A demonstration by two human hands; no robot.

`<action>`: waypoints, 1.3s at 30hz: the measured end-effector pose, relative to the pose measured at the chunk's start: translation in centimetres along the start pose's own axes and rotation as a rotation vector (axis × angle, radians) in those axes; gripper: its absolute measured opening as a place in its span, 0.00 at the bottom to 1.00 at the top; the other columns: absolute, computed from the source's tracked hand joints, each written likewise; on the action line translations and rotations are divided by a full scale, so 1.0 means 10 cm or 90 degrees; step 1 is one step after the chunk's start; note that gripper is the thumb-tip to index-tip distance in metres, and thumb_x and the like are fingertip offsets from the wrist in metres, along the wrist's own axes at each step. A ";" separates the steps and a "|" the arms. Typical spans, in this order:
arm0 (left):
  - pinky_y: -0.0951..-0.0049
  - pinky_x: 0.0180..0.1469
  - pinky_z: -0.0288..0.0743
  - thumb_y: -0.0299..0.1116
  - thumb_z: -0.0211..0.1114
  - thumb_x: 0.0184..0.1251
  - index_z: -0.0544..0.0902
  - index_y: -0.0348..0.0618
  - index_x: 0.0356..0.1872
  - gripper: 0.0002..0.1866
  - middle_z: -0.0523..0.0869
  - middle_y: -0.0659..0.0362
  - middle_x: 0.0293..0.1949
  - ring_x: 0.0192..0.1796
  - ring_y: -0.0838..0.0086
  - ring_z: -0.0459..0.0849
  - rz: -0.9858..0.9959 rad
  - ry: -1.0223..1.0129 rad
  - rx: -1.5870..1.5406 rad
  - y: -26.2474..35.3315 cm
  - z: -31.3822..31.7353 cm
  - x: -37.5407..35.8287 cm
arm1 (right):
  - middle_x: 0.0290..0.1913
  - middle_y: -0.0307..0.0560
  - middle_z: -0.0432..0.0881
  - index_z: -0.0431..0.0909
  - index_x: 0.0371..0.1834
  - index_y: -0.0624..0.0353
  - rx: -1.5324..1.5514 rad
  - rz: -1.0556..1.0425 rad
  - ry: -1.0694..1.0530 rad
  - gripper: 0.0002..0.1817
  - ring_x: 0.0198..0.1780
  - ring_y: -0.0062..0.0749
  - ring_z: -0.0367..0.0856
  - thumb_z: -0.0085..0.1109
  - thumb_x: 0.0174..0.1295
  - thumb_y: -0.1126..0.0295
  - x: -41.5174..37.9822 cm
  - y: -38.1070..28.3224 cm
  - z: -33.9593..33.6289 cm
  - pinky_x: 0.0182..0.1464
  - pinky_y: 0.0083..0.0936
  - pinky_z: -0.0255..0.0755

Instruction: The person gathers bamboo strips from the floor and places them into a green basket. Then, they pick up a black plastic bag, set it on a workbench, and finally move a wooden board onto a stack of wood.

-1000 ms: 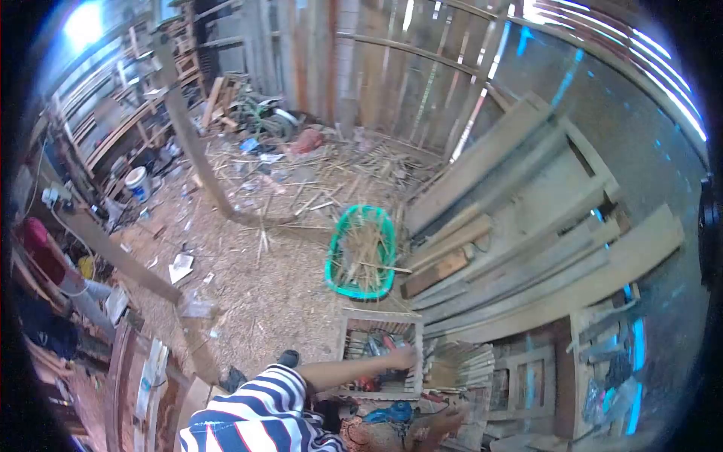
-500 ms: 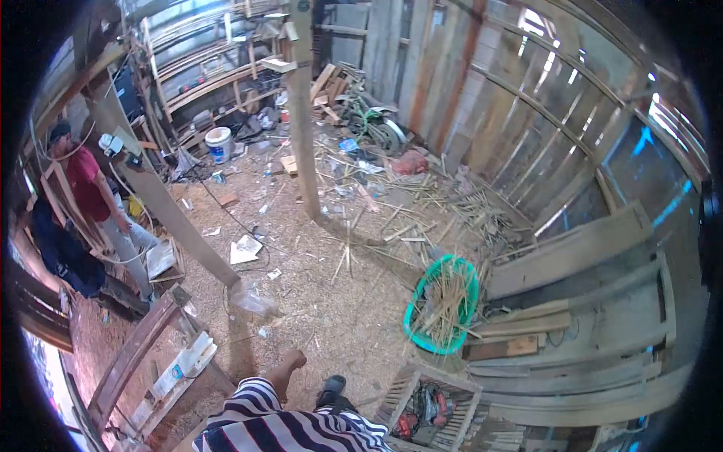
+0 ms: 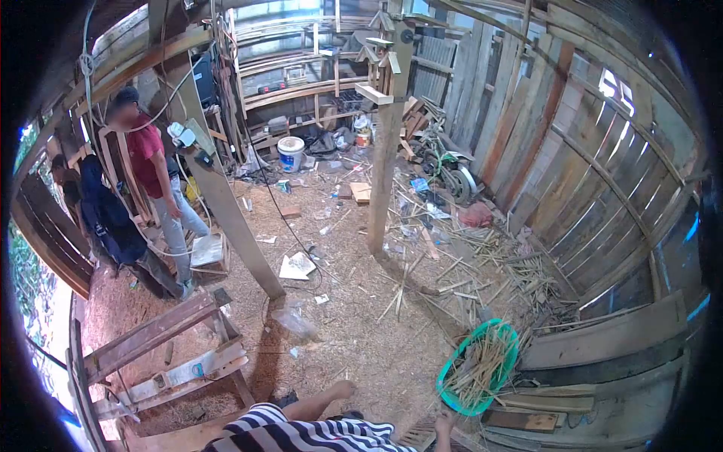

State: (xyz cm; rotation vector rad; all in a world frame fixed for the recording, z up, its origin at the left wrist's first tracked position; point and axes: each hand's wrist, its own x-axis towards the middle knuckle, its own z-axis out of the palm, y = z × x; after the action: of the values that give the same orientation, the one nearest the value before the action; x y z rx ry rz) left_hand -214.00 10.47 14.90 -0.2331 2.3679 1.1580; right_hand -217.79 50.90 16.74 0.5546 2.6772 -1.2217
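My left hand point(image 3: 344, 389) hangs over the sawdust floor at the bottom centre, its fingers curled in, with nothing seen in them. Lower right, my right hand point(image 3: 443, 423) is by the near edge of a green basket point(image 3: 446, 395); its fingers are too small to make out, and whether it touches the rim is unclear. Thin wood strips point(image 3: 482, 365) fill the basket. A slatted wooden crate point(image 3: 418, 435) shows partly between my striped shirt and the right hand.
Two people point(image 3: 154, 162) point(image 3: 113, 218) stand at the left behind a wooden frame point(image 3: 151, 335). A slanted post point(image 3: 233, 203) and an upright post point(image 3: 384, 173) rise from the floor. Boards point(image 3: 602, 331) lie at right. Scrap strips, a white bucket point(image 3: 291, 154) and a motorbike point(image 3: 452, 173) are farther back.
The view has shifted left, so the room's contents appear farther right. My left hand appears farther right and lower; my right hand has come into view near the basket. The crate is now mostly hidden.
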 end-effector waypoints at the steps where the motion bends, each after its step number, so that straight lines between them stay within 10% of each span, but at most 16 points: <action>1: 0.59 0.37 0.77 0.41 0.58 0.53 0.82 0.36 0.34 0.17 0.85 0.46 0.33 0.35 0.55 0.84 -0.003 -0.018 0.022 -0.15 -0.03 0.00 | 0.37 0.56 0.82 0.79 0.40 0.62 -0.039 -0.006 -0.040 0.12 0.40 0.38 0.81 0.54 0.53 0.72 0.03 -0.06 0.05 0.44 0.30 0.73; 4: 0.64 0.28 0.77 0.36 0.57 0.54 0.83 0.37 0.30 0.13 0.86 0.50 0.31 0.31 0.63 0.86 -0.287 0.042 -0.300 -0.40 -0.12 -0.19 | 0.37 0.54 0.82 0.79 0.40 0.63 0.076 0.112 -0.145 0.12 0.40 0.38 0.81 0.55 0.53 0.71 -0.13 -0.30 -0.08 0.43 0.32 0.74; 13: 0.70 0.21 0.74 0.34 0.60 0.51 0.84 0.40 0.25 0.09 0.84 0.54 0.22 0.23 0.69 0.84 -0.474 0.126 -0.254 -0.55 -0.02 -0.13 | 0.31 0.50 0.81 0.78 0.32 0.61 -0.216 0.041 -0.334 0.08 0.32 0.38 0.79 0.55 0.52 0.70 0.57 0.52 -0.15 0.34 0.33 0.72; 19: 0.70 0.25 0.74 0.35 0.60 0.51 0.84 0.43 0.24 0.08 0.84 0.56 0.23 0.26 0.72 0.85 -0.480 0.097 -0.394 0.30 0.16 0.66 | 0.27 0.47 0.80 0.77 0.26 0.60 -0.382 -0.188 -0.369 0.07 0.27 0.38 0.78 0.55 0.51 0.69 1.81 0.76 -0.45 0.28 0.34 0.70; 22: 0.68 0.34 0.76 0.38 0.57 0.56 0.84 0.42 0.38 0.14 0.86 0.58 0.30 0.32 0.70 0.85 -0.217 0.011 -0.133 0.51 0.06 1.43 | 0.25 0.46 0.79 0.77 0.24 0.60 -0.598 -0.530 -0.293 0.07 0.24 0.38 0.77 0.55 0.50 0.68 2.74 0.75 -0.53 0.25 0.34 0.69; 24: 0.70 0.38 0.77 0.38 0.55 0.59 0.82 0.42 0.46 0.17 0.86 0.56 0.34 0.36 0.70 0.85 -0.270 0.070 -0.124 0.94 -0.12 1.73 | 0.25 0.47 0.79 0.76 0.22 0.61 -0.142 -0.055 -0.438 0.09 0.24 0.36 0.77 0.52 0.52 0.67 3.35 0.20 -0.68 0.23 0.35 0.67; 25: 0.70 0.40 0.76 0.39 0.55 0.61 0.81 0.40 0.47 0.18 0.86 0.55 0.36 0.35 0.72 0.85 -0.257 0.103 -0.197 1.09 -0.18 1.86 | 0.25 0.48 0.78 0.75 0.25 0.63 -0.051 0.266 -0.272 0.11 0.21 0.35 0.75 0.49 0.57 0.67 3.54 -0.21 -0.63 0.23 0.34 0.67; 30: 0.71 0.39 0.77 0.36 0.55 0.64 0.79 0.36 0.50 0.18 0.86 0.56 0.39 0.33 0.74 0.85 -0.265 0.153 -0.263 1.57 -0.64 2.32 | 0.31 0.53 0.82 0.74 0.44 0.63 0.265 0.237 -0.280 0.13 0.24 0.36 0.78 0.43 0.62 0.69 4.38 -0.81 -0.52 0.21 0.27 0.69; 35: 0.68 0.35 0.77 0.42 0.56 0.63 0.81 0.38 0.47 0.19 0.86 0.55 0.39 0.30 0.71 0.85 -0.371 0.070 -0.261 0.69 -0.49 2.78 | 0.36 0.51 0.83 0.78 0.42 0.62 0.015 0.172 -0.299 0.13 0.29 0.35 0.81 0.48 0.58 0.70 4.49 -1.27 -0.36 0.26 0.29 0.74; 37: 0.65 0.33 0.77 0.35 0.58 0.52 0.81 0.35 0.44 0.18 0.85 0.52 0.34 0.30 0.67 0.83 -0.459 -0.036 -0.196 0.71 -0.75 2.92 | 0.25 0.49 0.81 0.81 0.28 0.59 -0.245 -0.130 -0.296 0.13 0.28 0.40 0.81 0.51 0.57 0.62 4.89 -0.03 0.24 0.32 0.37 0.74; 39: 0.63 0.33 0.76 0.34 0.62 0.49 0.82 0.39 0.40 0.17 0.85 0.54 0.33 0.30 0.66 0.83 -0.032 -0.063 -0.222 0.26 -0.83 3.07 | 0.30 0.53 0.83 0.82 0.30 0.60 -0.455 -0.011 -0.372 0.19 0.32 0.49 0.81 0.51 0.56 0.55 4.73 -0.74 0.04 0.38 0.42 0.73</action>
State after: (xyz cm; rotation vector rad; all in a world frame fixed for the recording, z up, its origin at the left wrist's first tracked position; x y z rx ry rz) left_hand -244.38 7.46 5.72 -0.3408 2.0523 1.5160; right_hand -264.26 58.92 8.39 0.0456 2.3502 -0.2798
